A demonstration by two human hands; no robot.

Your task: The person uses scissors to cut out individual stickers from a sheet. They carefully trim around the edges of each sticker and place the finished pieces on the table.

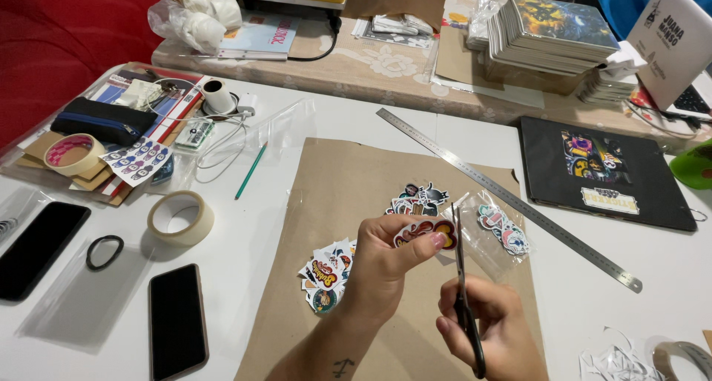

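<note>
A: Surface is a white table [245, 247] with a sheet of brown kraft paper [348, 196] laid over its middle; a second, cloth-covered table sits behind it.

B: Item in hand?

A: One printed sticker [425, 230], red and yellow, held above the paper. Left hand [386, 266] pinches it between thumb and fingertips, closed on its left end. Long axis runs roughly left to right, tilted a little up at the right.

B: And the cutter?

A: One pair of scissors [463, 296], black handles, in the right hand [486, 329], fingers closed through the loops. Blades point away from the person and stand nearly upright in view, so they cross the sticker's long axis at its right end. Blade tip touches or sits just beside that edge; cannot tell whether the blades are parted. Left hand is the nearer one, being the holder.

B: Counts outward?

A: Two loose sticker piles on the paper: one [324, 273] just left of the left hand, one [419, 198] above it. One clear bag of stickers [503, 229] just right of the blades. One steel ruler [504, 196] lying diagonally beyond. Two tape rolls [180, 218] on the left, two dark phones [176, 322], one black hair tie [104, 252], one green pencil [251, 172]. One black folder [604, 173] far right
</note>
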